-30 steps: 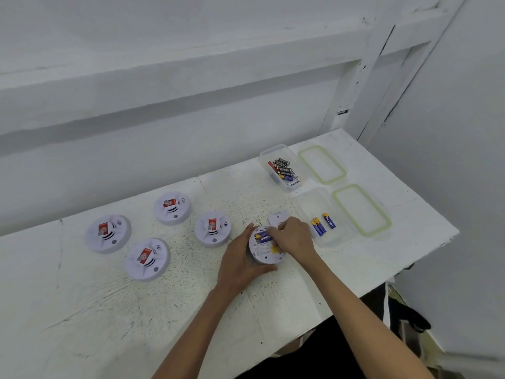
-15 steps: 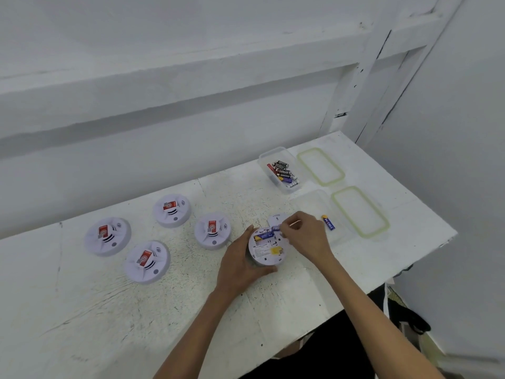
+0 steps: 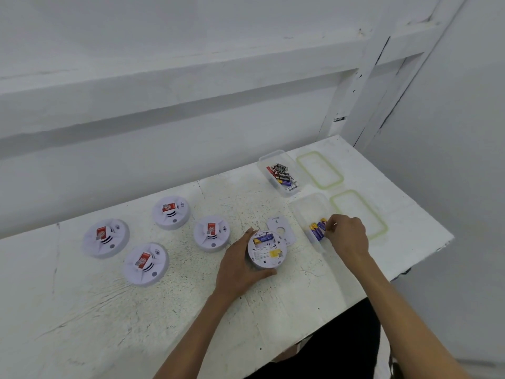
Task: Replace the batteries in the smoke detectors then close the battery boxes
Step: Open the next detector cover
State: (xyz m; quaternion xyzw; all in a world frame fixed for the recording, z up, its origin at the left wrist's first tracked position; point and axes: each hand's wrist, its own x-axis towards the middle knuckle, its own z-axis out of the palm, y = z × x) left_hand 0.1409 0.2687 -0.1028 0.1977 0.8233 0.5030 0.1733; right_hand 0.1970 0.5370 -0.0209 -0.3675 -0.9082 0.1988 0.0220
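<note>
A white smoke detector lies back side up on the table, with a blue battery in its open battery slot. My left hand grips its left edge. Its loose back plate lies just behind it. My right hand reaches into the near clear box and pinches one of the blue and yellow batteries there. A far clear box holds several mixed batteries.
Several other smoke detectors with red labels lie face up to the left: one close to my left hand, others at the back, the far left and the front. Two green-rimmed lids lie right of the boxes. The table edge runs close on the right.
My right hand left the detector's battery slot and moved right into the near clear box. My left hand kept its hold on the detector.
</note>
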